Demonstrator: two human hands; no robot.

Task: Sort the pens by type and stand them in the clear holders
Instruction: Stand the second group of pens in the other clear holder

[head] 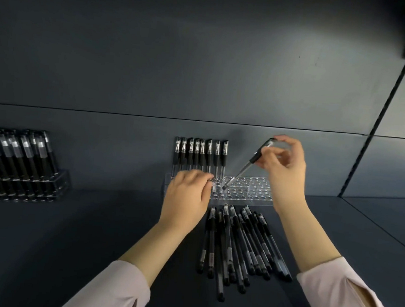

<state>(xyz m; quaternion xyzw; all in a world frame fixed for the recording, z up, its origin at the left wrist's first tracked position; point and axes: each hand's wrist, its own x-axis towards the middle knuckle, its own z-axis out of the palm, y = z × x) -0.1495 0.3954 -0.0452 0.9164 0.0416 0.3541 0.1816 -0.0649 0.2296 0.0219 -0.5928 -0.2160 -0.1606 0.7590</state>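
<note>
Pens (201, 153) stand in a row of eight along the back of the clear holder (254, 191). The right hand (285, 164) pinches another pen (241, 171) near its cap; it is tilted, with its lower end in a hole of the holder. The left hand (186, 195) curls its fingers over the holder's left end. Loose pens (238, 241) lie on the dark tabletop (93, 229) just in front. A second holder (56, 183), full of pens, stands well to the left against a dark wall (203, 68).
</note>
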